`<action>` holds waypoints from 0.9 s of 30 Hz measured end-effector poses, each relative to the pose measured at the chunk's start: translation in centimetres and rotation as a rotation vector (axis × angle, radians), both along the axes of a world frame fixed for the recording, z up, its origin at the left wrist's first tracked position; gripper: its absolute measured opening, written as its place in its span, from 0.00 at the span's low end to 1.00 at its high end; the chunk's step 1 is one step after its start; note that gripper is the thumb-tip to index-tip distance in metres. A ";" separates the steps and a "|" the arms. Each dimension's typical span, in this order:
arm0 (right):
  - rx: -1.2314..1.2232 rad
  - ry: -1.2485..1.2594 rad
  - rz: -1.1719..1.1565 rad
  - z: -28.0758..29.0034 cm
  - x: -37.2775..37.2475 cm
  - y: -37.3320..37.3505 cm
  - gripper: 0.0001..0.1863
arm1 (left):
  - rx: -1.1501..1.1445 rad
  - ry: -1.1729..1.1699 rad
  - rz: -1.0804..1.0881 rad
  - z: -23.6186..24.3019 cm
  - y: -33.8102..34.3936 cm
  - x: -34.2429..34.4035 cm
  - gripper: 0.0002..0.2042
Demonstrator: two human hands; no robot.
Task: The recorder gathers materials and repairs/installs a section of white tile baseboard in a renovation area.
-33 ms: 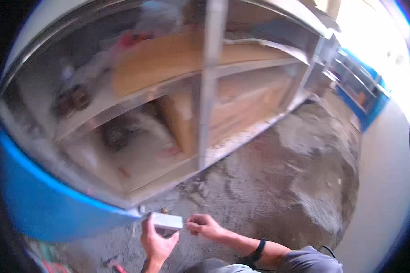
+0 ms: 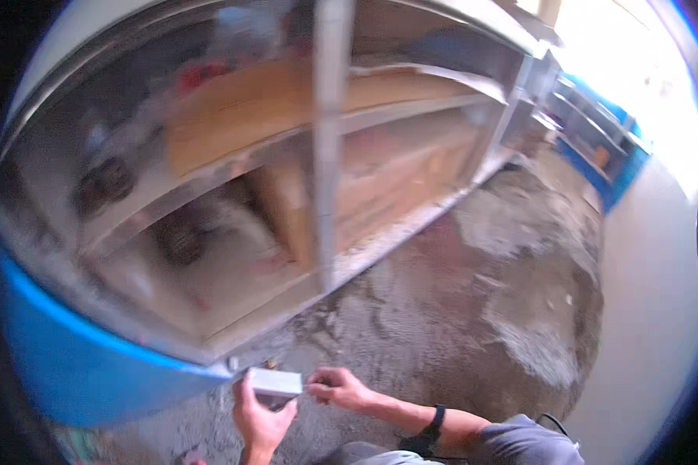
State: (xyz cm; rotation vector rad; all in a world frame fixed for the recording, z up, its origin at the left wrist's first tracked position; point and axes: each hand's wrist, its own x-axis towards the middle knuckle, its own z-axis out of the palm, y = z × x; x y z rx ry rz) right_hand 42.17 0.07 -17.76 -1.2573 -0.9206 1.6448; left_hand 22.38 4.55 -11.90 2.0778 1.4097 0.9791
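A white box (image 2: pixel 278 380) was held above rough grey ground (image 2: pixel 411 333).
It was gripped by the left hand (image 2: pixel 259 422); the right hand (image 2: pixel 341 389) was curled beside its right end, but whether anything was pinched could not be told.

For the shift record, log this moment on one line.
left hand: holds white boxy object | right hand: curled beside object's right end, grip unclear | front: shelved cabinet
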 end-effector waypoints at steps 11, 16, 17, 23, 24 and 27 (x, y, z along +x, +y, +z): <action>0.500 -0.639 0.007 1.3 1.1 -1.6 0.25 | -0.349 -0.031 -0.092 0.9 -1.7 1.8 0.42; 0.505 -0.621 0.101 0.4 1.8 -2.4 0.22 | -0.771 -0.445 -0.322 0.4 -0.6 0.3 0.39; 0.528 -0.582 0.017 0.0 1.8 -2.5 0.18 | -0.828 -0.485 -0.347 0.7 -0.1 -0.8 0.36; 0.307 -0.363 0.021 -0.2 2.7 -2.6 0.13 | -0.938 -0.682 -0.290 0.6 -0.6 -0.1 0.26; 0.306 -0.369 0.019 0.0 2.8 -2.5 0.13 | -0.823 -0.755 -0.307 1.4 -0.9 1.3 0.24; 0.014 -0.181 0.007 1.6 3.6 -2.3 0.16 | -0.918 -0.558 -0.322 2.3 0.3 -0.6 0.24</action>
